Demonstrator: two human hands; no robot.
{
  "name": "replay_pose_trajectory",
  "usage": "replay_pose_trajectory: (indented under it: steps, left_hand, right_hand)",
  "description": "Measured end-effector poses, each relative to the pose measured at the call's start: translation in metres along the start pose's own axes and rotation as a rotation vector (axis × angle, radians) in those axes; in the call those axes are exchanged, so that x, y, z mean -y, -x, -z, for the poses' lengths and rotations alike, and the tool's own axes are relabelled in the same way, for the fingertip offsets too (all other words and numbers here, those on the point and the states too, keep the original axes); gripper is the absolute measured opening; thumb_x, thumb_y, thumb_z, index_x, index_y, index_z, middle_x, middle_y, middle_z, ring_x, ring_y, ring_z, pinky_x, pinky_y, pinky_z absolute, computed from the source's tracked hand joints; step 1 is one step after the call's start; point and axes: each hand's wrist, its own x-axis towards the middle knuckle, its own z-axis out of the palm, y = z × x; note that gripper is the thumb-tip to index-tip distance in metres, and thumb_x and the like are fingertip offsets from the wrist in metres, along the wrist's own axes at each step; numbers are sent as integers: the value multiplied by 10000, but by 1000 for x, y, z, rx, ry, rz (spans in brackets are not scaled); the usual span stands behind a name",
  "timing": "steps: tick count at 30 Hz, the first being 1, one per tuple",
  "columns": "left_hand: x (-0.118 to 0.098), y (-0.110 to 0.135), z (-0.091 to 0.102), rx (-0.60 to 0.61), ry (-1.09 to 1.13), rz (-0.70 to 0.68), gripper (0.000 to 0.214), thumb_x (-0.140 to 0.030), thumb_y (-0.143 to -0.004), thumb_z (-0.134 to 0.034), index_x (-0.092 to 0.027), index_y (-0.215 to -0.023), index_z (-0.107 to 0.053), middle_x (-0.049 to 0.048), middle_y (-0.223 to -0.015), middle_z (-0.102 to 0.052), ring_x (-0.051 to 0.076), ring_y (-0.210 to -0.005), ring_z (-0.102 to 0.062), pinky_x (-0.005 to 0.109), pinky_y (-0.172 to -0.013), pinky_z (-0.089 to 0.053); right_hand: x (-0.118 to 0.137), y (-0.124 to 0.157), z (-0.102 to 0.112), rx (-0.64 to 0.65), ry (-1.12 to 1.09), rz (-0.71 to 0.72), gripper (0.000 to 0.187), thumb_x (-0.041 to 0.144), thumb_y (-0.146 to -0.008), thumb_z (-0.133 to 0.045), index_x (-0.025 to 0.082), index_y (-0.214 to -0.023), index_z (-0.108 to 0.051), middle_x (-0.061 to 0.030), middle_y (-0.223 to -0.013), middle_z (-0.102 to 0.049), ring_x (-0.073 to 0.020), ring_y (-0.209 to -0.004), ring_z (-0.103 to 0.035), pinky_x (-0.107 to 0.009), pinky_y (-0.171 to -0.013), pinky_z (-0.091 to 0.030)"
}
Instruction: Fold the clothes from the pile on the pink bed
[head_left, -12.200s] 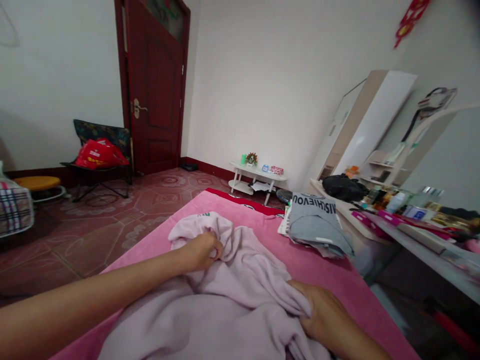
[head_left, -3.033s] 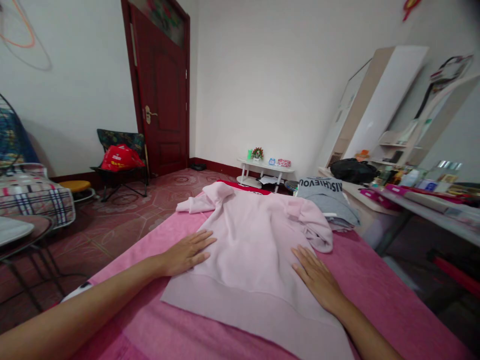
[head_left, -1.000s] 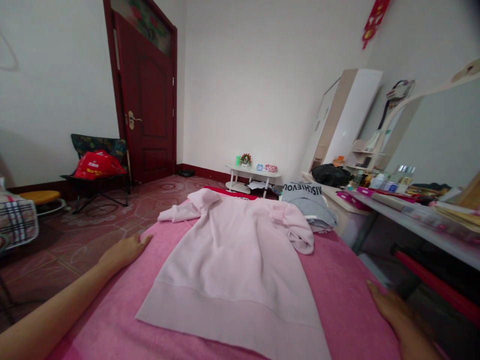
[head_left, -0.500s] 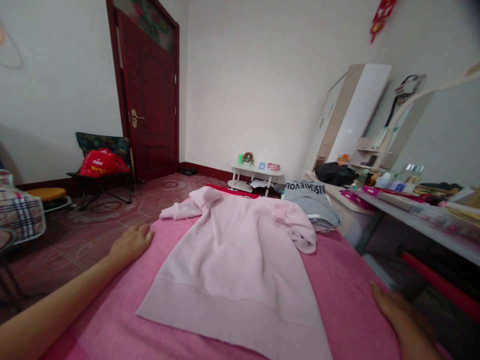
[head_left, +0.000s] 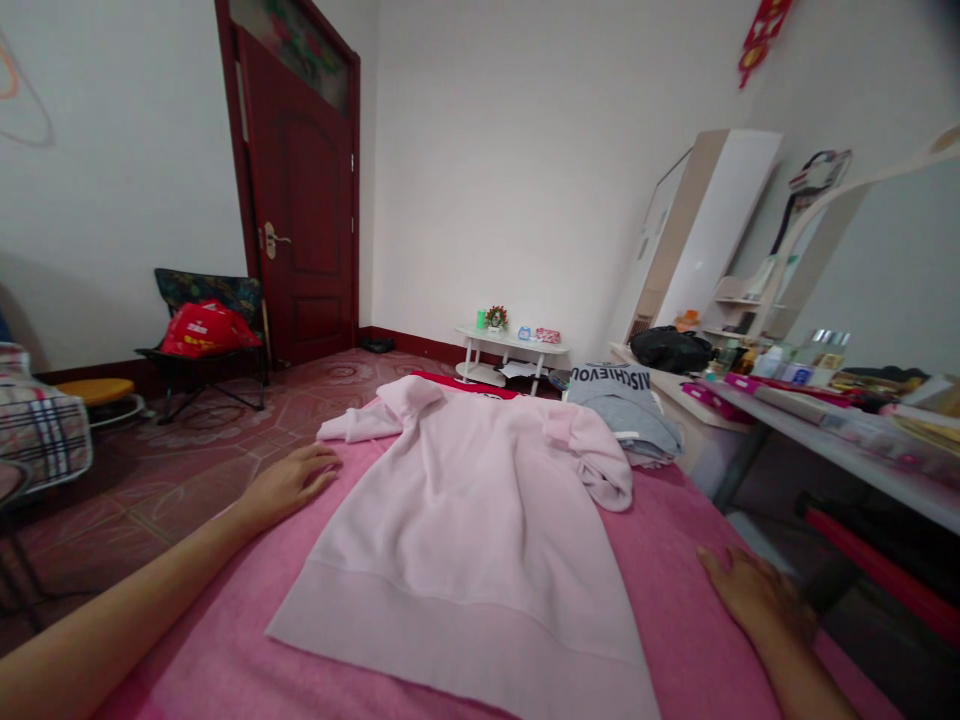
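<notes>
A pale pink sweatshirt lies spread on the bright pink bed cover, its hem toward me and its sleeves bunched at the far end. To its left, my left hand is open near the cover's edge, fingers pointing toward the garment but apart from it. On the right side of the bed, my right hand is open with thumb and fingers spread, clear of the sweatshirt. Neither hand holds anything. Beyond the right sleeve rests a folded grey garment with dark lettering.
A cluttered dressing table with bottles stands close on the right. At the back is a low white table. A folding chair bearing a red bag sits by the dark red door. A yellow stool stands left.
My left hand has moved right, closer to the sweatshirt. My right hand has come inward and up onto the bed cover. The sweatshirt lies almost the same.
</notes>
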Motion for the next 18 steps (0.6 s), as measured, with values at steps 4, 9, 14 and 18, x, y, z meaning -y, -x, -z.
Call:
replay_pose_trajectory:
  steps: [4,9,14,18]
  left_hand:
    - [13,-4,-9,57,-19,-48,589,-579,-913,-320,-225,-1304,-582,29,-1374,-544,239,-1319,-423,363,-1148,-255]
    - [24,-11,-22,99,-74,-86,588,-526,-941,-263,-241,-1429,-422,18,-1493,-393,229,-1391,-320,386,-1163,-215]
    - [13,-24,-31,132,-181,16,618,-489,-940,-240,-170,-1449,-384,101,-1498,-375,270,-1395,-302,447,-1150,-193]
    - [6,-34,-34,81,-187,155,618,-521,-924,-268,-199,-1430,-419,119,-1467,-412,295,-1344,-372,450,-1109,-250]
  right_hand:
    - [25,4,4,62,51,62,707,575,-857,-241,112,-1277,-571,-203,-1280,-575,-357,-1208,-516,-526,-972,-412]
    - [27,6,5,47,84,63,663,532,-880,-247,109,-1285,-558,-178,-1285,-577,-337,-1192,-527,-502,-984,-410]
    - [28,6,11,63,66,59,643,513,-886,-251,109,-1281,-558,-165,-1267,-585,-327,-1178,-532,-461,-998,-409]
    - [27,4,16,76,34,1,642,517,-877,-267,112,-1283,-555,-171,-1303,-557,-343,-1192,-518,-488,-995,-413]
